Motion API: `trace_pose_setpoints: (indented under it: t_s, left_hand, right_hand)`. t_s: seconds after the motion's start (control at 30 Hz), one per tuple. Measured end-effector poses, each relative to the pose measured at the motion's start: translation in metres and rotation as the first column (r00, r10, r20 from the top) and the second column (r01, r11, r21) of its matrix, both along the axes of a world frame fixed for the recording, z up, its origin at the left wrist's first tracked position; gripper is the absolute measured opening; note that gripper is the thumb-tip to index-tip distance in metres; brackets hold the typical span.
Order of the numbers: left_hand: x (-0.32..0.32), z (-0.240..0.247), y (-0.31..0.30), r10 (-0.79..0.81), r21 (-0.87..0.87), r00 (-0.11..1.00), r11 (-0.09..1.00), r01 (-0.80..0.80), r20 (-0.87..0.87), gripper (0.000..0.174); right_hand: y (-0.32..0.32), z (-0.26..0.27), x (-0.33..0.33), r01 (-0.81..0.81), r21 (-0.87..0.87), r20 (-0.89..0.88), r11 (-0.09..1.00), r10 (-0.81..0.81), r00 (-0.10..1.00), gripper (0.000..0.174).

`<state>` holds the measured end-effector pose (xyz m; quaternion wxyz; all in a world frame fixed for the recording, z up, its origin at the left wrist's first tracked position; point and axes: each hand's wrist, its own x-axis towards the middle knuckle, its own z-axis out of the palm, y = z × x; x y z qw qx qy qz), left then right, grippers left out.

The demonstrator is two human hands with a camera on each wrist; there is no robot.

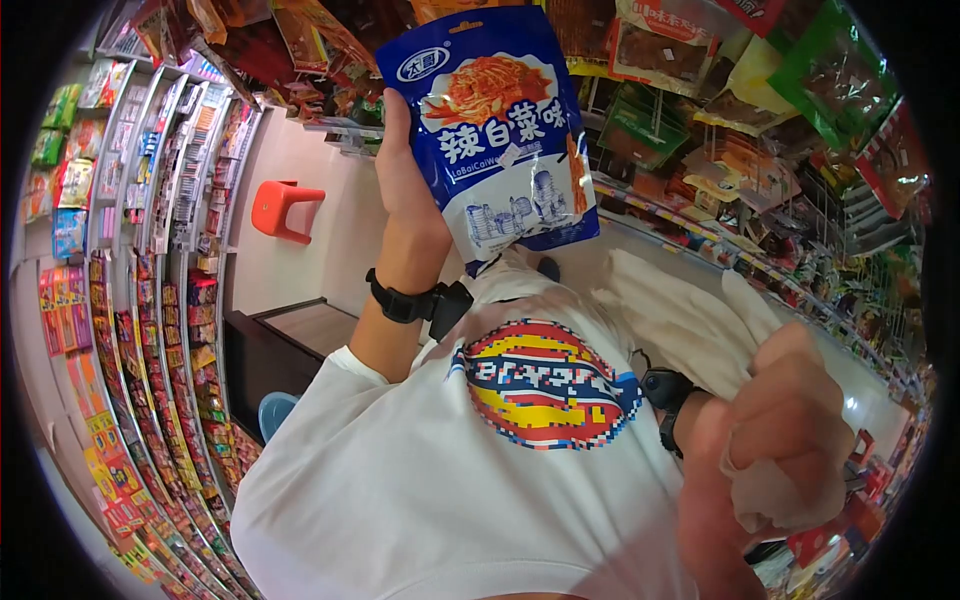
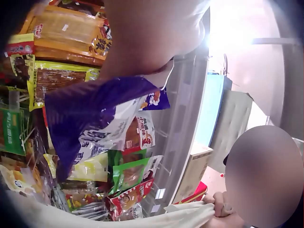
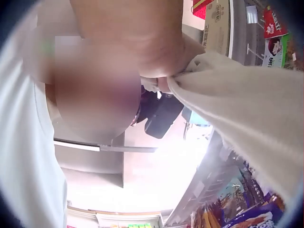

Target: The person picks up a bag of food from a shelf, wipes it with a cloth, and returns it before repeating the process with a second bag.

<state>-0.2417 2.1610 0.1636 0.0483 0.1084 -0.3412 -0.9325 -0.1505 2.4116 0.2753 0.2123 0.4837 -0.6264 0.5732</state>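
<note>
My left hand [image 1: 412, 200] grips a blue-and-white snack packet [image 1: 500, 130] upright, its printed front turned to the head camera. The thumb lies along the packet's left edge, and the other fingers are hidden behind it. Another blue edge shows behind the packet's lower right corner. In the left wrist view the same packet [image 2: 90, 118] hangs below the hand, in front of the racked snacks. On the right, my curled right hand [image 1: 785, 440] holds a cream cloth [image 1: 670, 310]. Gathered folds of the cloth [image 3: 228, 90] run out from the fist in the right wrist view.
Hanging snack packets [image 1: 665, 45] fill the racks ahead and to the right. Curved shelves of goods [image 1: 150, 210] line the left side. A red stool [image 1: 285, 210] stands on the floor between. A cardboard box [image 2: 194, 164] sits beside the rack.
</note>
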Motion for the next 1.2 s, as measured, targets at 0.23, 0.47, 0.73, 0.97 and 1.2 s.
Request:
trace_pose_setpoints:
  t_s: [0.23, 0.47, 0.73, 0.97, 1.2]
  left_hand:
    - [0.005, -0.012, -0.008, -0.009, -0.085, 1.000, 0.996, 0.007, -0.021, 0.054]
    - [0.014, -0.014, -0.019, 0.039, -0.098, 0.999, 0.994, -0.042, -0.036, 0.054]
    - [0.020, -0.008, -0.011, 0.021, 0.013, 0.999, 1.000, -0.021, -0.032, 0.053]
    - [0.023, -0.011, -0.011, 0.055, -0.048, 0.998, 0.997, -0.056, -0.018, 0.052]
    - [0.026, -0.015, -0.012, 0.054, -0.071, 0.998, 0.996, -0.056, -0.034, 0.052]
  right_hand:
    - [-0.024, -0.003, 0.021, 0.117, -0.352, 0.082, 0.929, -0.094, 0.992, 0.076]
    - [0.010, -0.020, 0.022, 0.696, -0.311, -0.291, 0.647, -0.762, 0.578, 0.030]
    - [0.021, -0.025, 0.021, 0.691, -0.420, -0.282, 0.588, -0.808, 0.517, 0.034]
    - [0.034, -0.024, 0.024, 0.683, -0.440, -0.308, 0.583, -0.813, 0.495, 0.038]
    - [0.036, -0.027, 0.020, 0.665, -0.446, -0.330, 0.599, -0.801, 0.499, 0.044]
